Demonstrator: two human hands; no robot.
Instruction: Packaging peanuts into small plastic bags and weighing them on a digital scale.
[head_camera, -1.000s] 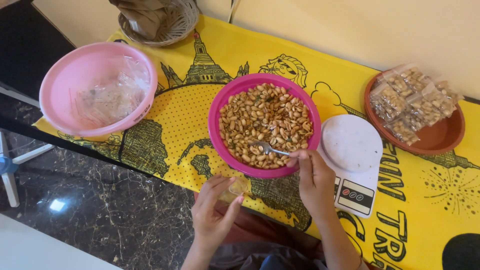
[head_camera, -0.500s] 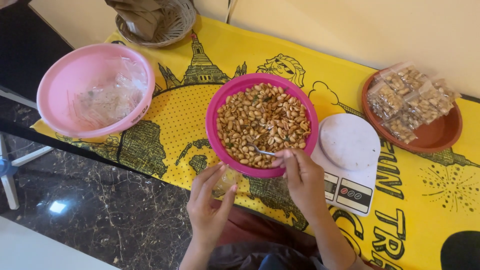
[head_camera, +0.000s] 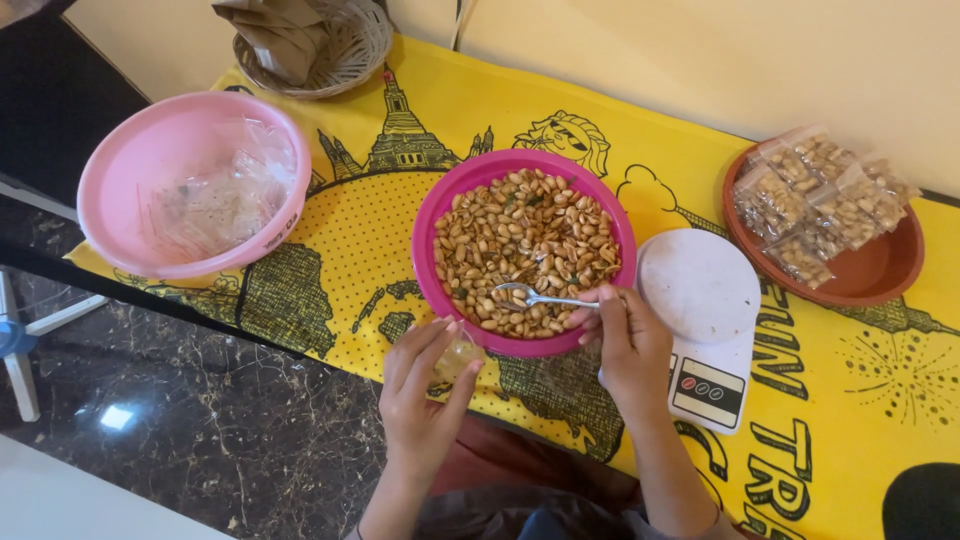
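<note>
Right hand (head_camera: 632, 345) is holding a metal spoon (head_camera: 535, 297), fingers clamped on its handle, bowl dipping into the roasted peanuts (head_camera: 525, 250) filling the magenta bowl (head_camera: 432, 225). Left hand (head_camera: 422, 385) is pinching a small clear bag (head_camera: 458, 357) just beside the bowl's near rim. Several filled packets (head_camera: 815, 200) are lying in the brown dish (head_camera: 880, 275); many peanuts and the empty bags (head_camera: 215, 195) in the pink bowl (head_camera: 110, 170) are remaining, the white scale (head_camera: 700, 290) is standing bare.

Three bowls: one magenta bowl (head_camera: 430, 240) of peanuts, one pink bowl (head_camera: 110, 170), one brown bowl (head_camera: 880, 275). One spoon (head_camera: 535, 296), one scale (head_camera: 712, 375), one wicker basket (head_camera: 350, 55).
</note>
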